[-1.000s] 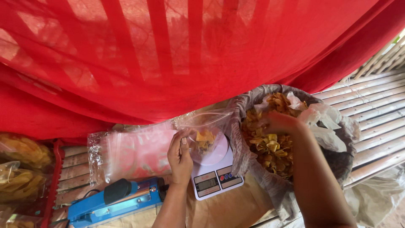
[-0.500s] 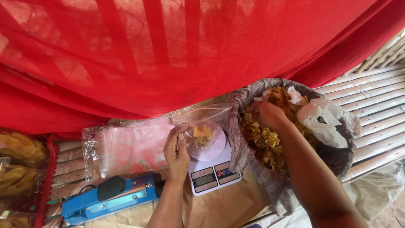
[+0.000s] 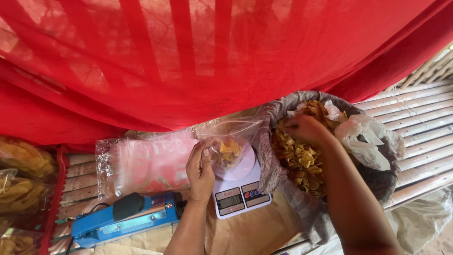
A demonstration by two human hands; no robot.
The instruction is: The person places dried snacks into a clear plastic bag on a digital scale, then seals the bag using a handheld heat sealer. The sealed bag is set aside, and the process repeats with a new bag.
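Right, left hand (image 3: pixel 200 170) is pinching the near edge of a clear plastic bag (image 3: pixel 229 141) that sits on a small white kitchen scale (image 3: pixel 238 191). Grip closed on the bag's rim, thumb on the outside, which props the mouth open and upright so chips can drop in without the bag slumping off the scale plate.

Right hand (image 3: pixel 306 128) is down in a big grey cloth-lined basket (image 3: pixel 278 156), fingers curled into the pile of yellow chips (image 3: pixel 302 160). Looks like it's closed on a handful, but the fingertips are buried, so I can't tell for sure. The basket is just beside the scale, touching or nearly so, which makes for a short reach from pile to bag.

The bag is thin, see-through and crinkled, with only a small heap of yellow-orange chips at the bottom; mostly empty. The chips are thin, curled, irregular flakes.

A stack of empty clear bags (image 3: pixel 151 163) lies flat to the left of the scale, near the left hand. A blue heat sealer (image 3: pixel 125 219) sits in front of that stack. Filled bags of chips (image 3: pixel 21 174) are at the far left edge. Red cloth (image 3: pixel 188 56) hangs over the whole tabletop. Crumpled white plastic (image 3: pixel 363 134) lies on the basket's far side.
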